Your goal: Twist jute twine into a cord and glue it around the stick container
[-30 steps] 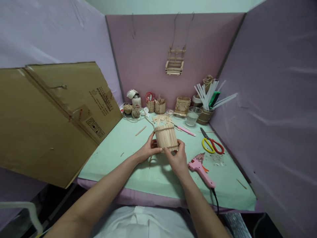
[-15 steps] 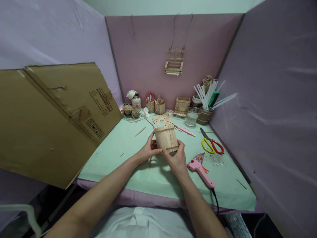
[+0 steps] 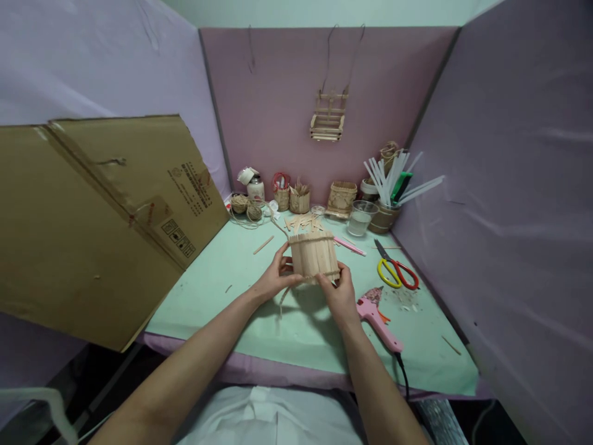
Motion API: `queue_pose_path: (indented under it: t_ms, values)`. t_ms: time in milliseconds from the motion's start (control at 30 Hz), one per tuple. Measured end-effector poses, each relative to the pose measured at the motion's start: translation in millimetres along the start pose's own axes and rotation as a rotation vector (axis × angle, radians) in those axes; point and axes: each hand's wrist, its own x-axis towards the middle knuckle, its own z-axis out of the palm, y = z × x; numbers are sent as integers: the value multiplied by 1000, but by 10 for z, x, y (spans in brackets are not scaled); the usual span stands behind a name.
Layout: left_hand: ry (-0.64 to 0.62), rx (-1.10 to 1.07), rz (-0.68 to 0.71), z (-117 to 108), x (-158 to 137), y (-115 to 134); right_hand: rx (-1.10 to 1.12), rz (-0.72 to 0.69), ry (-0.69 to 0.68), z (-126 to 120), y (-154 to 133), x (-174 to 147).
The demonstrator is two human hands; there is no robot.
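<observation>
Between my two hands is a small basket made of upright wooden sticks (image 3: 315, 256), with braided twine along its top and bottom edges. My left hand (image 3: 277, 275) grips its left side, thumb at the bottom edge. At the lower right, my right hand (image 3: 340, 296) holds it with the thumb in front and fingers behind. A twine end (image 3: 283, 296) hangs below the basket, and a strand runs from its upper left toward the twine balls (image 3: 245, 206). The basket is held above the table; its inside is hidden.
Right of my right hand lies a pink glue gun (image 3: 377, 318) with its cord. Scissors (image 3: 396, 266), a pink pen-like tool (image 3: 349, 246) and a cup of water (image 3: 361, 216) are beyond. Loose sticks (image 3: 303, 221) lie behind the basket. A large cardboard sheet (image 3: 106, 228) leans at left.
The basket has turned slightly and looks wider, its right side shifted right. My right hand has moved a little right along the bottom edge; my left hand stays nearly in place.
</observation>
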Motion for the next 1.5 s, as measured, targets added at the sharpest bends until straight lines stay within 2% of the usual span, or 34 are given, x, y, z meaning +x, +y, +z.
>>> queue_pose_path:
  t_ms: [100, 200, 333, 433, 600, 1000, 1167, 1300, 1500]
  values:
    - [6, -158, -54, -43, 11, -11, 236, 96, -84, -11, 5, 15]
    - [-86, -334, -160, -53, 3, -19, 440, 223, -186, 4, -29, -10]
    - [-169, -420, -228, -21, -19, 10, 521, 282, -231, 19, -79, -41]
    - [-123, -422, -216, 7, -24, 28, 532, 294, -219, 22, -78, -41]
    - [-22, -359, -226, 30, -28, 7, 487, 244, -167, 34, -26, -23]
    - [46, -352, -207, 107, -70, 32, 362, 153, -160, 47, 42, -22]
    - [25, -385, -195, 131, -68, 31, 306, 95, -157, 59, 60, -39]
    - [112, -465, -146, 209, -70, 44, 356, 5, -188, 81, 32, -67]
    - [198, -598, -57, 468, -156, 24, 464, -53, -310, 83, -10, -83]
